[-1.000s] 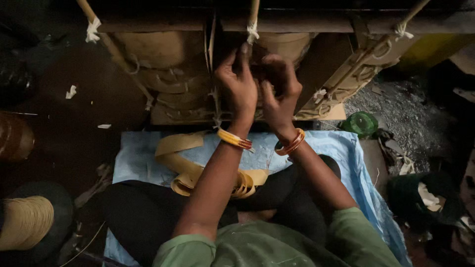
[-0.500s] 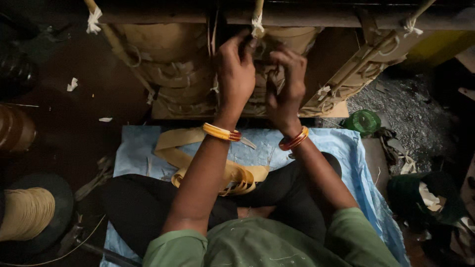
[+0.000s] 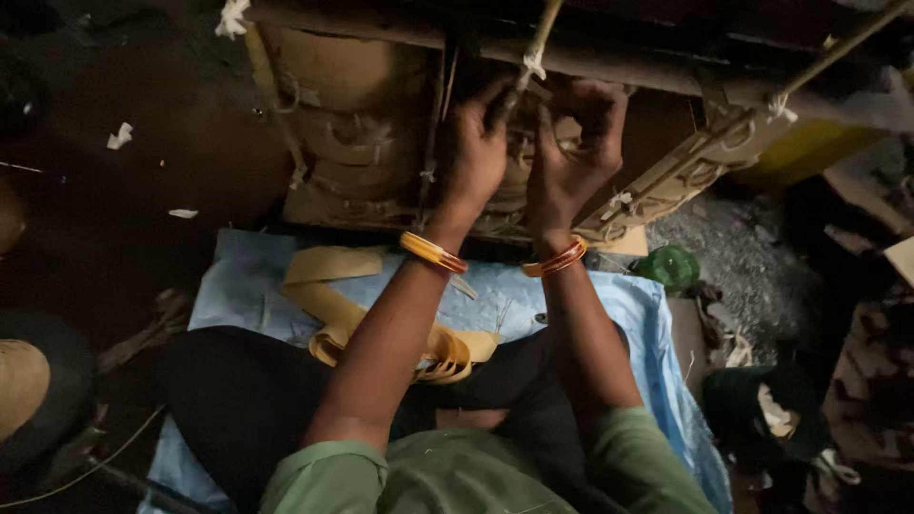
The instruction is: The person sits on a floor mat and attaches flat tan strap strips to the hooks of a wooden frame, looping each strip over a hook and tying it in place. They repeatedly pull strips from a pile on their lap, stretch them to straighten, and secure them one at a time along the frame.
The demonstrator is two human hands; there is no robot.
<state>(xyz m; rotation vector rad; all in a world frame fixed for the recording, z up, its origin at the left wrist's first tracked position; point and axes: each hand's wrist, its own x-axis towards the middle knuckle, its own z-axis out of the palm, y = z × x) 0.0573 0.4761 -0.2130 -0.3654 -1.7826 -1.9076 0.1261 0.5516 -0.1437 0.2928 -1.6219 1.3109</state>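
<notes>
Under the beam (image 3: 619, 62), hands (image 3: 519, 162) crowd the frame (image 3: 333, 143).

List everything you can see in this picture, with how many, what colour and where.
Woven cane frame: one, tan, upright in front of the person.
Thin cane sticks: several, pale, tied along the dark top bar.
Cloth sheet: one, light blue, spread on the floor under the legs.
Flat cane strips: one loose bundle, yellowish, on the sheet.
Round lid-like thing: one, green, right of the sheet.
Paper scraps: a few, white, on the dark floor at left.
Bangles: orange and red, one set on each wrist.
Left hand: on the frame's weave.
Right hand: beside it, fingers in the weave.
</notes>
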